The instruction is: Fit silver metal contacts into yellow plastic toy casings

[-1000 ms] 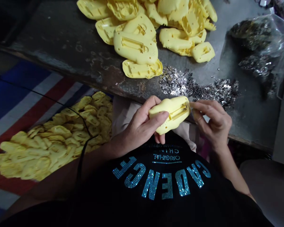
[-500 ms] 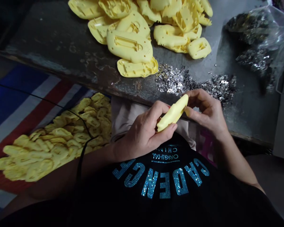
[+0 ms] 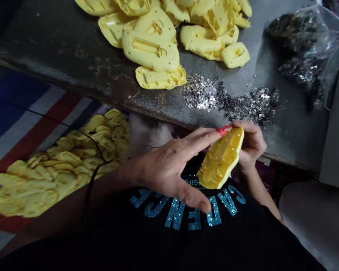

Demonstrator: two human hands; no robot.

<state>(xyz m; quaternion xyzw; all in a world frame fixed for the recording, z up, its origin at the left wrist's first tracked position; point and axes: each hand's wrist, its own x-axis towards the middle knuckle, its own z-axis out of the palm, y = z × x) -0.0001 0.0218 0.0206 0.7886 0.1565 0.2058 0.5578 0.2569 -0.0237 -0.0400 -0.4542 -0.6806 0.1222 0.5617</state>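
A yellow plastic shell half (image 3: 222, 160) is held over my lap, tilted, with its hollow ribbed inside facing me. My right hand (image 3: 251, 145) grips its far upper edge from behind, and the shell hides part of those fingers. Beside it, my left hand (image 3: 172, 165) is spread, thumb well apart from the fingers. A red wrapping (image 3: 224, 130) covers a fingertip of the left hand, close to the shell's top edge; whether it touches is unclear. Small shiny metal pieces (image 3: 202, 92) lie heaped on the table just beyond my hands.
More yellow shells (image 3: 149, 49) are piled on the dark metal table (image 3: 81, 71). A clear plastic bag (image 3: 324, 37) with metal pieces sits at the right. On the left, a large heap of yellow parts (image 3: 64, 165) lies on a striped sheet (image 3: 39, 137). A black cord (image 3: 94, 177) crosses there.
The shell has turned so its inside shows, and has moved right and slightly down. My left hand has let go and spread its fingers; my right hand has taken hold.
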